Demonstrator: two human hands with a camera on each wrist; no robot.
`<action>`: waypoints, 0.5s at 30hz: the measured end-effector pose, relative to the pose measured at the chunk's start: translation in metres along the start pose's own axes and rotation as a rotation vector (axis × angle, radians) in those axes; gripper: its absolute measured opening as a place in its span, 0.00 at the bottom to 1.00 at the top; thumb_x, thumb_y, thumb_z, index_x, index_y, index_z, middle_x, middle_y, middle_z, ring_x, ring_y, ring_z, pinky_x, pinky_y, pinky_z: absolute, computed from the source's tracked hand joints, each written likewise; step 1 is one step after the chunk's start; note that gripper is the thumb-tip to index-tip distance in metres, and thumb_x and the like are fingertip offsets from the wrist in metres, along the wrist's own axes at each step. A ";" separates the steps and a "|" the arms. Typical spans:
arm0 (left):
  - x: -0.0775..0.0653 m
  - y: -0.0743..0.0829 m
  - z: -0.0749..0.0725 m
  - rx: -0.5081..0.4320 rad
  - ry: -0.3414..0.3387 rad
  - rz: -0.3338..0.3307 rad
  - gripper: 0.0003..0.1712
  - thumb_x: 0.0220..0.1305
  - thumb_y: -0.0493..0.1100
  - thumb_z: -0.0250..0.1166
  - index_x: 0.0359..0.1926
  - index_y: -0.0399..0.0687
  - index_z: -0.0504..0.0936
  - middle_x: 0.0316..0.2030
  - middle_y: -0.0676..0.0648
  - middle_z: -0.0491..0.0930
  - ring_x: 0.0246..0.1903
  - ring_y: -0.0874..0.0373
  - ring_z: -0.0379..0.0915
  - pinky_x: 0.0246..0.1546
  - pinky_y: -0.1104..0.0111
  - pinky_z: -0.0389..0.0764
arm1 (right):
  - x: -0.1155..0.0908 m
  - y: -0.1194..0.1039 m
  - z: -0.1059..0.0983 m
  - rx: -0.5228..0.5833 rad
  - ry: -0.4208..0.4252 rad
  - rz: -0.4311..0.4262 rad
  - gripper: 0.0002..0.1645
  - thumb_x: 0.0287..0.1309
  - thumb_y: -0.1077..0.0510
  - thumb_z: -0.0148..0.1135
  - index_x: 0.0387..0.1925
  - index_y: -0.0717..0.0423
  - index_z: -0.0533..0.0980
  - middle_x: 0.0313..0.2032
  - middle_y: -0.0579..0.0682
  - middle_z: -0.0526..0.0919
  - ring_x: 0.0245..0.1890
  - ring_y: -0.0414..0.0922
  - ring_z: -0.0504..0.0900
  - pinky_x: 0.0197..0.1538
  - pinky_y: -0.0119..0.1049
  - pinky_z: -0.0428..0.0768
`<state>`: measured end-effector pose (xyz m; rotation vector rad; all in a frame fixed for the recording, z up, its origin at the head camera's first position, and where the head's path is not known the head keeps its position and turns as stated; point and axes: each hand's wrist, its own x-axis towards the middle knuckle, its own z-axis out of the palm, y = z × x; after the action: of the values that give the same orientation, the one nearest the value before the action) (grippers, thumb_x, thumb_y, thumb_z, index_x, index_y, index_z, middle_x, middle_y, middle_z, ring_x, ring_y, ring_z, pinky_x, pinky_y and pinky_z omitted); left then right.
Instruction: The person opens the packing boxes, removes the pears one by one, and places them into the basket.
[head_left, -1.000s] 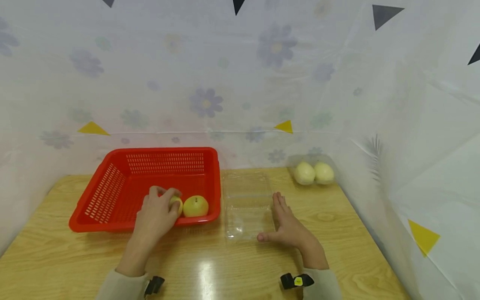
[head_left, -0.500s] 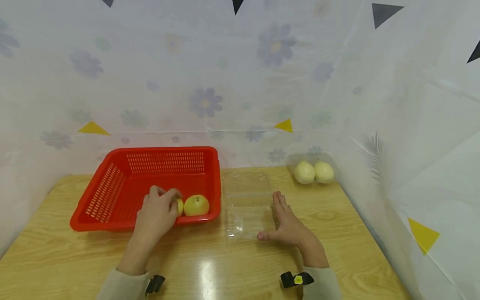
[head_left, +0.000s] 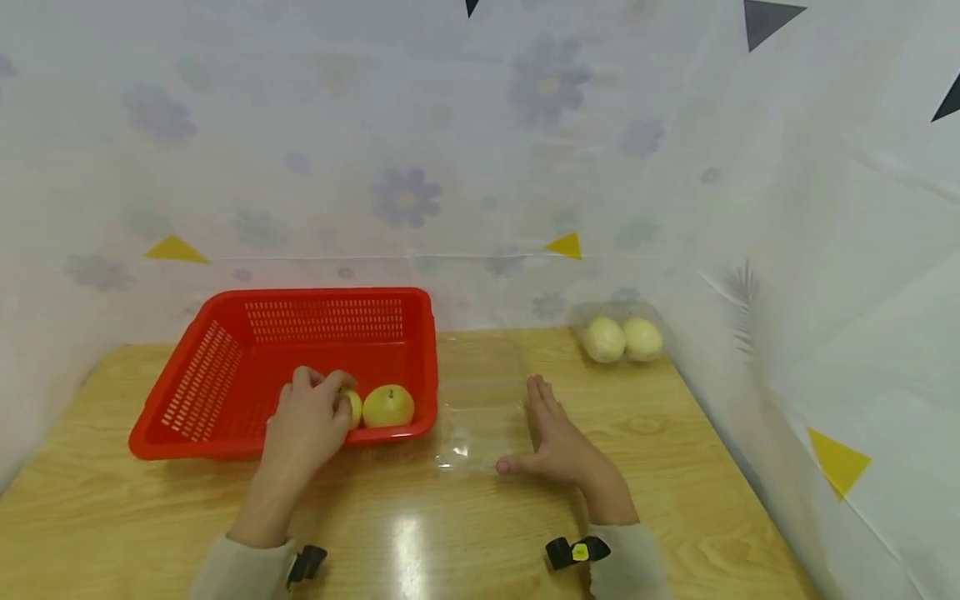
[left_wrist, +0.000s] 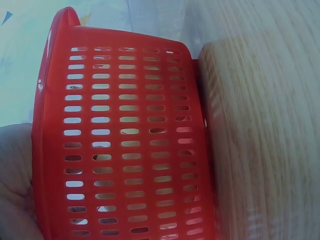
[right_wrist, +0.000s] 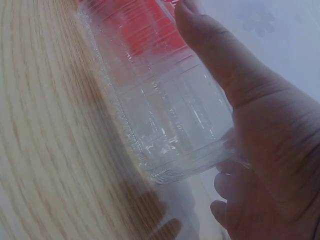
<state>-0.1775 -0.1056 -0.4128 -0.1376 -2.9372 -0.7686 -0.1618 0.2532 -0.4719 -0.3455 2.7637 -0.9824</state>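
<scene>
In the head view my left hand (head_left: 309, 421) reaches over the front rim of a red plastic basket (head_left: 273, 357). Its curled fingers hold a round yellow fruit (head_left: 354, 408), partly hidden by the hand. A second yellow fruit (head_left: 388, 406), its short stem facing up, lies right beside it. My right hand (head_left: 564, 450) is spread with straight fingers along the right side of a clear plastic clamshell box (head_left: 480, 433), thumb at its front corner. The right wrist view shows the thumb along the clear wall (right_wrist: 170, 120). Basket slots (left_wrist: 127, 130) fill the left wrist view, hiding the left fingers.
Another clear box (head_left: 667, 317) with two pale yellow fruits (head_left: 604, 339) stands at the back right of the wooden table (head_left: 480, 542). A flowered sheet (head_left: 315, 192) hangs behind, and white sheeting rises along the right edge.
The right hand and the clear box have shifted slightly left, towards the basket. My left hand stays on the fruit. The head view has tilted down a little.
</scene>
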 end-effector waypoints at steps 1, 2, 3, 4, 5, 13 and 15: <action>0.000 0.000 0.000 -0.001 0.001 0.002 0.16 0.67 0.40 0.55 0.53 0.49 0.80 0.49 0.35 0.67 0.45 0.39 0.66 0.28 0.53 0.73 | 0.002 -0.001 0.000 -0.007 -0.003 -0.003 0.84 0.38 0.24 0.73 0.77 0.42 0.25 0.79 0.51 0.27 0.78 0.54 0.28 0.74 0.61 0.46; 0.000 0.000 -0.001 -0.001 0.002 0.003 0.16 0.67 0.40 0.55 0.53 0.49 0.80 0.49 0.35 0.67 0.45 0.39 0.66 0.27 0.53 0.73 | 0.003 -0.002 0.001 -0.011 -0.006 -0.003 0.84 0.38 0.24 0.73 0.77 0.42 0.25 0.79 0.52 0.27 0.78 0.53 0.28 0.75 0.61 0.46; 0.000 0.000 -0.001 -0.001 0.003 0.006 0.16 0.67 0.40 0.55 0.53 0.49 0.80 0.49 0.35 0.67 0.45 0.39 0.66 0.27 0.53 0.73 | 0.005 -0.003 0.001 -0.017 -0.012 -0.001 0.84 0.38 0.23 0.72 0.77 0.41 0.24 0.79 0.51 0.26 0.78 0.53 0.27 0.75 0.61 0.46; 0.001 0.000 -0.001 -0.001 0.005 0.006 0.16 0.67 0.40 0.55 0.53 0.49 0.80 0.49 0.35 0.67 0.45 0.39 0.66 0.27 0.53 0.73 | 0.007 -0.004 0.001 -0.018 -0.014 -0.003 0.84 0.38 0.23 0.72 0.77 0.41 0.24 0.79 0.51 0.26 0.78 0.53 0.27 0.75 0.61 0.46; 0.001 0.000 -0.001 -0.002 0.006 0.007 0.16 0.67 0.40 0.55 0.52 0.49 0.81 0.49 0.35 0.67 0.46 0.39 0.66 0.27 0.53 0.72 | 0.008 -0.004 0.001 -0.020 -0.015 -0.006 0.84 0.38 0.23 0.72 0.77 0.41 0.24 0.79 0.51 0.26 0.78 0.53 0.27 0.75 0.61 0.46; 0.002 0.000 0.001 -0.006 0.002 -0.003 0.16 0.67 0.42 0.54 0.52 0.50 0.81 0.50 0.35 0.68 0.46 0.38 0.67 0.27 0.51 0.73 | 0.017 -0.006 0.001 -0.016 -0.050 -0.005 0.83 0.39 0.24 0.72 0.77 0.44 0.26 0.79 0.52 0.26 0.78 0.52 0.26 0.75 0.61 0.44; 0.002 0.000 0.002 -0.005 0.001 -0.008 0.16 0.67 0.41 0.54 0.51 0.50 0.81 0.50 0.36 0.68 0.46 0.39 0.67 0.27 0.51 0.73 | 0.019 -0.007 0.001 -0.023 -0.054 -0.005 0.83 0.39 0.24 0.72 0.78 0.45 0.26 0.79 0.53 0.26 0.78 0.53 0.26 0.75 0.60 0.43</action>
<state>-0.1793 -0.1052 -0.4142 -0.1260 -2.9365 -0.7771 -0.1787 0.2423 -0.4700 -0.3768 2.7285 -0.9286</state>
